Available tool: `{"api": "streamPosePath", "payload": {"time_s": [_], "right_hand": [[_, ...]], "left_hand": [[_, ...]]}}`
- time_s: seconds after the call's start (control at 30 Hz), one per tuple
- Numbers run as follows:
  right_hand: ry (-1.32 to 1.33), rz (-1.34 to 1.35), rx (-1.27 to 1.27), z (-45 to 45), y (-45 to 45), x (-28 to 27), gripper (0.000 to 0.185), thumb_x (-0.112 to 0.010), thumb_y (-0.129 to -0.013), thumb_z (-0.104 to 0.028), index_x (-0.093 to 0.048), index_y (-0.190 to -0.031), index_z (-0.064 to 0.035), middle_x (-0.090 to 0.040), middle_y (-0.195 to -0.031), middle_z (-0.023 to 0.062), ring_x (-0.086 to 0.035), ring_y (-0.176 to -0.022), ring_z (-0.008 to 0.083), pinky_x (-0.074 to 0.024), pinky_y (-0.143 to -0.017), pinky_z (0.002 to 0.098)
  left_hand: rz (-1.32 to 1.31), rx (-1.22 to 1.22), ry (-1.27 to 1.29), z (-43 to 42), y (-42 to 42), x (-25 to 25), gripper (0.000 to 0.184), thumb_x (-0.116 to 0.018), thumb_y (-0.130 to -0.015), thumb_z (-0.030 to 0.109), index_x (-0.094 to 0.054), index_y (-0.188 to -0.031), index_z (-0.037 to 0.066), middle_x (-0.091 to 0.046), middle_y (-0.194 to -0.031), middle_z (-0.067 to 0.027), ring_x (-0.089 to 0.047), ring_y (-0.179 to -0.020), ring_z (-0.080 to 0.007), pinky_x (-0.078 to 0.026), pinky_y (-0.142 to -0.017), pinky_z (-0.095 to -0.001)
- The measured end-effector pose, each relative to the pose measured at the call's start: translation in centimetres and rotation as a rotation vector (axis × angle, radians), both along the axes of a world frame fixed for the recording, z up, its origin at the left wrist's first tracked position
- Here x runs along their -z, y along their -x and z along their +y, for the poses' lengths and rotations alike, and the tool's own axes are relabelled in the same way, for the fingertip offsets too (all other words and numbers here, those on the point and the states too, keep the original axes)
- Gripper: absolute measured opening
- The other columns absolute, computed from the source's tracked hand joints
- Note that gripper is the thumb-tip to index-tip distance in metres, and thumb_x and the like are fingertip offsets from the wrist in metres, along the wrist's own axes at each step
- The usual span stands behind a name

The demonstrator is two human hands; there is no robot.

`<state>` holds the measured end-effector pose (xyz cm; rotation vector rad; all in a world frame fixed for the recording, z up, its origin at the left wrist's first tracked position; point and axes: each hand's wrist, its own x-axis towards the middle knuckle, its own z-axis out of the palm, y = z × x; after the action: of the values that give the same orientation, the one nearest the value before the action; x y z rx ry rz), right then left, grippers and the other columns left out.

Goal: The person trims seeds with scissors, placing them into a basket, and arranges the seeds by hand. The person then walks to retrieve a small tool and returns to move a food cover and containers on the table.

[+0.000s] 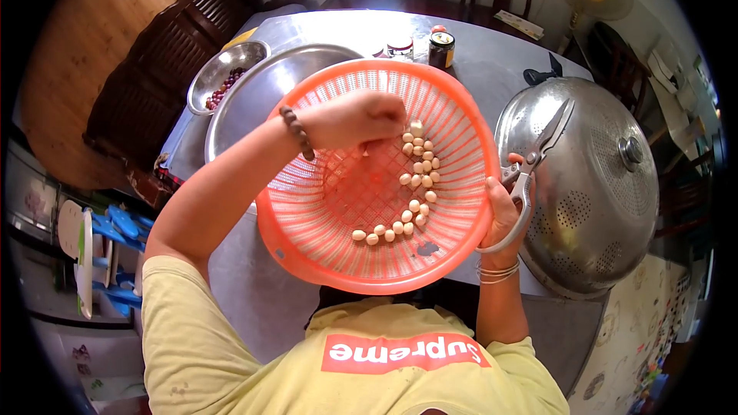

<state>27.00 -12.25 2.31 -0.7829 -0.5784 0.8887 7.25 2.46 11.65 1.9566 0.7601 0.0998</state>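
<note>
An orange plastic basket [286, 257] is tilted toward me, with several small pale oval pieces, like nuts [416, 180], in a curved line along its right and lower side. My left hand [373, 117], with a beaded bracelet at the wrist, is inside the basket near the upper end of that line. Its fingers are curled closed; what they hold, if anything, is hidden. My right hand [503, 211] grips metal scissors [549, 137], blades pointing up and away. Its thumb lies at the basket's right rim.
A large steel basin [254, 100] stands behind the basket; a smaller steel bowl [201, 92] beside it holds dark red fruit [224, 91]. A perforated steel lid [600, 177] rests on the right. A dark jar [441, 51] stands at the back of the grey table [246, 292].
</note>
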Motion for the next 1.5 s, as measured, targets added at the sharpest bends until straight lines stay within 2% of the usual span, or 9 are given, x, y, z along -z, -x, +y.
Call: {"api": "streamPosePath", "payload": {"time_s": [0.47, 0.63, 0.73, 0.93, 1.17, 1.33, 1.4, 1.47, 1.5], "right_hand": [[0.016, -0.005, 0.017, -0.1, 0.0, 0.1, 0.040, -0.058, -0.077, 0.004, -0.044, -0.115, -0.0002, -0.049, -0.079, 0.0006, -0.051, -0.071, 0.0085, -0.0454, -0.068, 0.0224], [0.000, -0.020, 0.033, -0.3, -0.2, 0.2, 0.040, -0.058, -0.078, 0.004, -0.044, -0.115, -0.0002, -0.052, -0.080, 0.0018, -0.051, -0.071, 0.0087, -0.0457, -0.069, 0.0227], [0.001, -0.045, 0.038, -0.3, -0.1, 0.1, 0.040, -0.057, -0.078, 0.004, -0.044, -0.115, -0.0002, -0.053, -0.081, 0.0023, -0.051, -0.071, 0.0085, -0.0457, -0.069, 0.0225], [0.013, -0.003, 0.022, -0.3, -0.2, 0.3, 0.039, -0.057, -0.078, 0.004, -0.045, -0.115, -0.0004, -0.050, -0.079, 0.0012, -0.051, -0.070, 0.0082, -0.0453, -0.068, 0.0213], [0.015, 0.020, 0.003, -0.3, -0.3, 0.3, 0.039, -0.055, -0.078, 0.006, -0.044, -0.115, -0.0007, -0.050, -0.081, 0.0017, -0.050, -0.070, 0.0082, -0.0462, -0.066, 0.0215], [0.015, 0.015, 0.009, -0.5, -0.5, 0.4, 0.039, -0.055, -0.078, 0.006, -0.044, -0.115, -0.0007, -0.051, -0.081, 0.0028, -0.052, -0.071, 0.0087, -0.0472, -0.067, 0.0225], [-0.005, 0.003, 0.009, -0.5, -0.6, 0.5, 0.039, -0.055, -0.078, 0.006, -0.044, -0.115, -0.0007, -0.051, -0.082, 0.0033, -0.052, -0.071, 0.0090, -0.0474, -0.068, 0.0226], [0.006, -0.022, 0.023, -0.6, -0.6, 0.4, 0.039, -0.055, -0.079, 0.006, -0.044, -0.115, -0.0009, -0.053, -0.083, 0.0037, -0.052, -0.071, 0.0088, -0.0468, -0.068, 0.0226], [0.003, -0.020, 0.024, -0.6, -0.6, 0.3, 0.039, -0.055, -0.079, 0.006, -0.044, -0.115, -0.0009, -0.053, -0.083, 0.0037, -0.052, -0.071, 0.0088, -0.0468, -0.068, 0.0226]], "left_hand": [[0.166, 0.039, -0.085, -0.8, 1.5, 0.5, 0.010, -0.054, -0.082, 0.001, -0.050, -0.073, 0.001, -0.054, -0.068, -0.0027, -0.058, -0.062, -0.0091, -0.048, -0.057, -0.0228], [-0.038, 0.166, -0.054, -1.3, 0.4, 1.5, 0.010, -0.053, -0.082, 0.002, -0.048, -0.074, 0.001, -0.064, -0.088, -0.0068, -0.061, -0.069, -0.0097, -0.050, -0.059, -0.0224], [0.050, 0.096, 0.046, -2.2, -0.3, 0.8, 0.009, -0.051, -0.084, 0.002, -0.048, -0.075, 0.001, -0.065, -0.095, -0.0096, -0.064, -0.074, -0.0107, -0.051, -0.060, -0.0228], [-0.001, 0.077, 0.263, -2.5, -0.8, 1.2, 0.008, -0.047, -0.088, 0.004, -0.047, -0.081, 0.001, -0.066, -0.089, -0.0078, -0.065, -0.072, -0.0124, -0.053, -0.059, -0.0225], [0.068, -0.095, 0.205, -3.2, -1.5, -0.5, 0.007, -0.045, -0.092, 0.008, -0.046, -0.088, 0.003, -0.065, -0.088, -0.0082, -0.065, -0.070, -0.0116, -0.052, -0.058, -0.0216], [0.072, 0.020, -0.095, 0.0, 0.2, -0.6, 0.009, -0.046, -0.092, 0.009, -0.047, -0.086, 0.003, -0.062, -0.078, -0.0040, -0.059, -0.061, -0.0083, -0.049, -0.053, -0.0223], [0.155, -0.009, -0.250, 1.4, 1.3, 0.9, 0.008, -0.050, -0.087, 0.005, -0.049, -0.079, 0.002, -0.058, -0.070, -0.0047, -0.055, -0.058, -0.0129, -0.047, -0.055, -0.0263], [0.269, 0.153, -0.761, 3.0, 2.7, 3.0, 0.009, -0.054, -0.079, 0.000, -0.050, -0.072, 0.001, -0.055, -0.069, -0.0090, -0.054, -0.061, -0.0205, -0.046, -0.059, -0.0308], [0.321, 0.103, -0.726, 2.7, 2.7, 3.2, 0.009, -0.055, -0.074, -0.003, -0.051, -0.067, 0.001, -0.054, -0.069, -0.0122, -0.055, -0.066, -0.0257, -0.046, -0.062, -0.0342]]}}
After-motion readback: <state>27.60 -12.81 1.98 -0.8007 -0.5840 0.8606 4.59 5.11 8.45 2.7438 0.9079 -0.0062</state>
